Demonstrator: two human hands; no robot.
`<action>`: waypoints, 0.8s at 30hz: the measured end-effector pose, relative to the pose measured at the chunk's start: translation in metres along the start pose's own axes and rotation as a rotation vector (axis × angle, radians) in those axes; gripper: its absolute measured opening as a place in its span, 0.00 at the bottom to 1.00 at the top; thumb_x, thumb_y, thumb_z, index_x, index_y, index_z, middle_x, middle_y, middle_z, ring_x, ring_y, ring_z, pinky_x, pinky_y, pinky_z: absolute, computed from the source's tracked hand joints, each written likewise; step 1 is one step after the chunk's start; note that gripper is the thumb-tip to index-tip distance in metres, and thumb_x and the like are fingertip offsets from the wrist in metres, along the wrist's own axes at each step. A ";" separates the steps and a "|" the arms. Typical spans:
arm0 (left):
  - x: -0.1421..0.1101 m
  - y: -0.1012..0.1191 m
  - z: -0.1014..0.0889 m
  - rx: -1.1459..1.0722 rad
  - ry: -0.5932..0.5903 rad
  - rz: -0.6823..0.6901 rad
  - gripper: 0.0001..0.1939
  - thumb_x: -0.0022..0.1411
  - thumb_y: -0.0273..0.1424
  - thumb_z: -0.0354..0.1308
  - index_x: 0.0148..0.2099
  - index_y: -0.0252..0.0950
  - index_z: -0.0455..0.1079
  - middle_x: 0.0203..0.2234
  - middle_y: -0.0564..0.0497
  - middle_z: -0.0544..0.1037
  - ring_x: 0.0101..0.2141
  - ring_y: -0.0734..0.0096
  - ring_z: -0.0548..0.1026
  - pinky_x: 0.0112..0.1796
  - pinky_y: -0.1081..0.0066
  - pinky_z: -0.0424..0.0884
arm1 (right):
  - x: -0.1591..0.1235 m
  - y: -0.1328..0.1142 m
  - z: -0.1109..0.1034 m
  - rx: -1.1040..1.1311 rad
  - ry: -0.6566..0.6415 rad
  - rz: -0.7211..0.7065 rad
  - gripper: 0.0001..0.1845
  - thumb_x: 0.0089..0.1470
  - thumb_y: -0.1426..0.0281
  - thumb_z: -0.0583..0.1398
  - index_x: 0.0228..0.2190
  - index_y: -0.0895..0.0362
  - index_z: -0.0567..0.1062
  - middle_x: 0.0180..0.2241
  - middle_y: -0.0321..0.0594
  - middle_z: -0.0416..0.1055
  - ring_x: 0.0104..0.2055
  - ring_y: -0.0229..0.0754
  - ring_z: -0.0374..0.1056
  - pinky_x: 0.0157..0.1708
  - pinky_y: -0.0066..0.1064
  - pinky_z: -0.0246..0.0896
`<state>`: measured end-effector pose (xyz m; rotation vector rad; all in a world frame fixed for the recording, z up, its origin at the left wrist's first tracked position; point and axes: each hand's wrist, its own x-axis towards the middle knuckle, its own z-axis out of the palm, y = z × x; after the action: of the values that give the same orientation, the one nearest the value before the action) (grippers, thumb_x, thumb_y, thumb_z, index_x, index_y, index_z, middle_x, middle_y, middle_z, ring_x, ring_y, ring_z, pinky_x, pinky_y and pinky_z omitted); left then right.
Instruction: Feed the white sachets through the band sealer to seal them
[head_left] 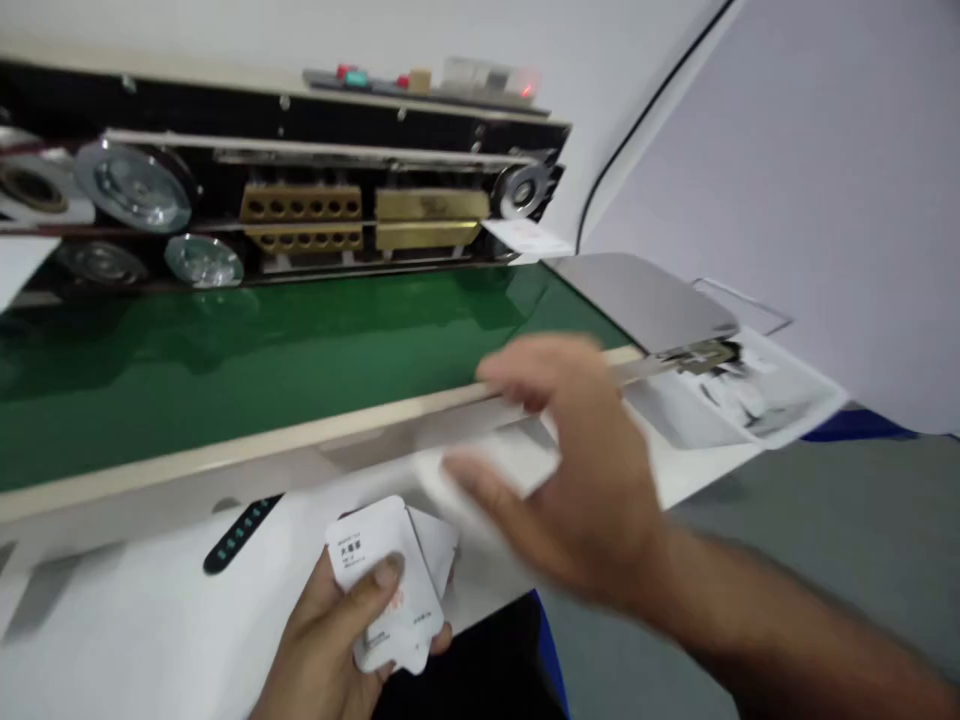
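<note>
Left hand (341,625) clamped on white packets (390,590), bottom centre, long axis upright, tilted left. Right hand (577,480) fingers apart, blurred, over sealer belt (225,370) edge.

Bright, even indoor light, soft sheen on the green belt (225,350), right hand (577,470) smeared by motion blur, background machine slightly soft, edges bowed by the lens
</note>
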<state>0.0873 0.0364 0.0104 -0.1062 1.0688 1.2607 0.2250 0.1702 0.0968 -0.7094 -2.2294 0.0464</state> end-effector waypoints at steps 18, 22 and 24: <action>0.005 0.004 0.003 -0.248 -0.195 -0.023 0.15 0.67 0.35 0.55 0.55 0.41 0.68 0.40 0.52 0.81 0.44 0.65 0.77 0.49 0.64 0.70 | -0.085 -0.023 0.050 0.439 -0.387 0.430 0.30 0.58 0.66 0.58 0.58 0.50 0.53 0.52 0.47 0.63 0.51 0.52 0.63 0.49 0.50 0.63; 0.001 0.003 0.004 -0.124 -0.101 -0.027 0.13 0.63 0.32 0.60 0.51 0.41 0.68 0.39 0.50 0.80 0.40 0.66 0.78 0.45 0.63 0.72 | -0.094 -0.018 0.049 0.560 -0.285 0.575 0.27 0.60 0.67 0.57 0.58 0.47 0.54 0.48 0.44 0.65 0.47 0.48 0.66 0.46 0.46 0.66; 0.001 0.002 0.003 -0.091 -0.081 -0.036 0.14 0.63 0.32 0.61 0.51 0.42 0.67 0.40 0.50 0.80 0.39 0.65 0.78 0.42 0.64 0.74 | -0.097 -0.014 0.047 0.620 -0.238 0.626 0.27 0.62 0.68 0.56 0.59 0.45 0.54 0.44 0.42 0.66 0.44 0.45 0.67 0.43 0.43 0.68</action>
<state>0.0874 0.0395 0.0126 -0.1414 0.9364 1.2704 0.2381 0.1182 0.0024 -1.0387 -1.9446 1.1237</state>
